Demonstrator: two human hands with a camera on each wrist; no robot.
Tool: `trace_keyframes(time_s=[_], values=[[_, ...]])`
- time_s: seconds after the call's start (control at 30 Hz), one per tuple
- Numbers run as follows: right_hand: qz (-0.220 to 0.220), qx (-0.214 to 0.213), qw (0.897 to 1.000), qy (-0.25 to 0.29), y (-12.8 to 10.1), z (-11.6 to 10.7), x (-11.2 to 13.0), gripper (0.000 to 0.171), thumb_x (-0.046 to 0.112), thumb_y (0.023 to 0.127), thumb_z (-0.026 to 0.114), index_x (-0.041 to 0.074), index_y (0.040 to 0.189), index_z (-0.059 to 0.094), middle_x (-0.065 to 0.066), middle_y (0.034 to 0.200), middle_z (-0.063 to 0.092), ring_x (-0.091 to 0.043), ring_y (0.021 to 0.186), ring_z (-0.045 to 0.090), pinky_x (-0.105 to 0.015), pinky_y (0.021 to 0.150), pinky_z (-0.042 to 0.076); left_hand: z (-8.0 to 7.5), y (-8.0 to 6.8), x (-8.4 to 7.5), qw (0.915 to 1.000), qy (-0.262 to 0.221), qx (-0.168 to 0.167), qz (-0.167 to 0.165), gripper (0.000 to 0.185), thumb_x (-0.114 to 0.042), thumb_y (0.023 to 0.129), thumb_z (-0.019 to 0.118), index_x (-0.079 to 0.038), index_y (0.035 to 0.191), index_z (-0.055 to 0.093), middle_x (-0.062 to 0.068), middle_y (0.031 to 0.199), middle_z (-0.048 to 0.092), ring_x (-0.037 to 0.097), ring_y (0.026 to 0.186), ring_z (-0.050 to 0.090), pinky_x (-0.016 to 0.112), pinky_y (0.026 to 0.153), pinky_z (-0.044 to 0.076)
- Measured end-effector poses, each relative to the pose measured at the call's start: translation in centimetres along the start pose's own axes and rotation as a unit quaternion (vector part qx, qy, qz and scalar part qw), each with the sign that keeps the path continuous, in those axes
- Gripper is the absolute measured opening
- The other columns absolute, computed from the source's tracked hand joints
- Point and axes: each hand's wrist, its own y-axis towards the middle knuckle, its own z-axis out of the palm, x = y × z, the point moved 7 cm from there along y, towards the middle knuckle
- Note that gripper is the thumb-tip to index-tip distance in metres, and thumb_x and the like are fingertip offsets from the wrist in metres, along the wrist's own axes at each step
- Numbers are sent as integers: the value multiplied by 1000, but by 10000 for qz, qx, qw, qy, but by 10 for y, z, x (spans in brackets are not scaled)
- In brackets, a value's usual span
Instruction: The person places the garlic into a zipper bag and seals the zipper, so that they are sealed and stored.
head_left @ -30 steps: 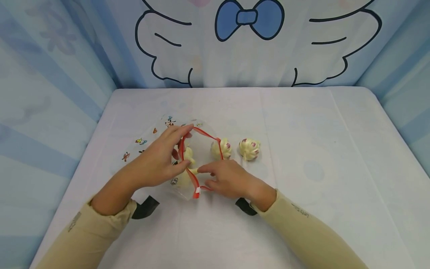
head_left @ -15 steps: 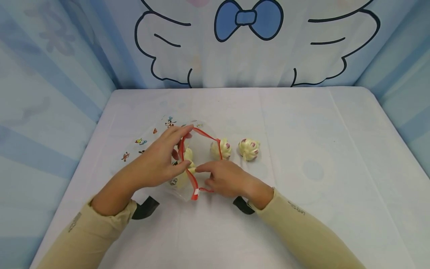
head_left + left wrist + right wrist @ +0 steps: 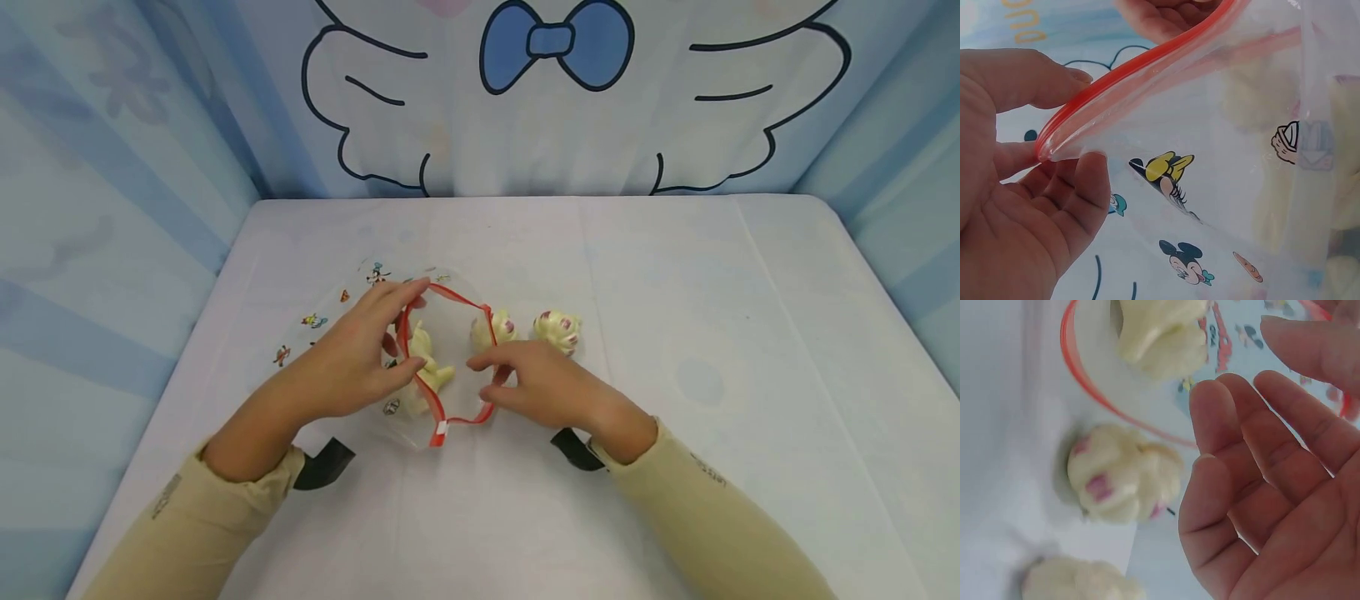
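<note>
A clear zip bag (image 3: pixel 345 304) with cartoon prints and a red rim (image 3: pixel 450 296) lies left of centre on the table. My left hand (image 3: pixel 397 333) pinches the rim (image 3: pixel 1060 134) between thumb and fingers and holds the mouth wide. One pale garlic bulb (image 3: pixel 429 367) lies inside the mouth (image 3: pixel 1160 331). My right hand (image 3: pixel 487 379) hovers at the right side of the rim with relaxed fingers (image 3: pixel 1254 381) and holds nothing. A second garlic bulb (image 3: pixel 501 327) sits just outside the rim (image 3: pixel 1122 481). A third garlic bulb (image 3: pixel 558 327) lies further right (image 3: pixel 1079 581).
The table (image 3: pixel 712 333) is covered with a white cloth. Blue padded walls (image 3: pixel 112 208) with a bow-and-wings drawing close it in on three sides. Black wrist straps (image 3: pixel 322 462) show under both beige sleeves.
My right hand has drawn back to the right, away from the bag's mouth, leaving the garlic bulb inside. The left hand has kept its hold on the rim.
</note>
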Motion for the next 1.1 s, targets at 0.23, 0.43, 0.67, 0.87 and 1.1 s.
trace_keyframes(time_s=[0.23, 0.43, 0.67, 0.87, 1.1], values=[[420, -1014, 9939, 134, -12, -38, -22, 27, 7, 93, 62, 5, 119, 71, -5, 112, 70, -17, 91, 62, -38, 77, 52, -1, 0, 1, 9999, -36, 28, -105, 81, -2, 84, 77, 0, 153, 33, 15, 133, 48, 16, 83, 55, 39, 73, 55], [748, -1584, 9845, 9, -20, -62, -40, 27, 6, 96, 62, 4, 122, 68, -9, 117, 68, -22, 98, 63, -45, 87, 50, -1, 0, 2, 9998, -52, 37, -207, 82, -2, 84, 77, -1, 153, 33, 13, 132, 49, 18, 85, 55, 39, 74, 55], [1099, -1661, 9798, -170, -25, -72, -60, 30, 9, 97, 60, 4, 126, 66, -13, 120, 66, -27, 101, 62, -45, 88, 49, -2, 0, 2, 9998, -41, 42, -186, 82, -2, 84, 78, 0, 153, 33, 15, 133, 49, 18, 86, 55, 39, 74, 56], [1440, -1549, 9769, -302, -24, -74, -76, 37, 5, 98, 50, 4, 132, 63, -18, 126, 63, -34, 106, 59, -48, 93, 47, -3, 0, 2, 9998, 5, 43, -168, 83, -2, 84, 78, 1, 153, 33, 14, 133, 48, 17, 86, 55, 37, 75, 56], [1766, -1320, 9752, -193, -20, -71, -91, 46, -3, 95, 44, 4, 139, 56, -20, 135, 57, -37, 121, 54, -52, 102, 42, -3, -1, 2, 9998, 22, 74, -168, 82, -3, 85, 77, 1, 154, 32, 14, 134, 47, 17, 87, 55, 39, 75, 55]])
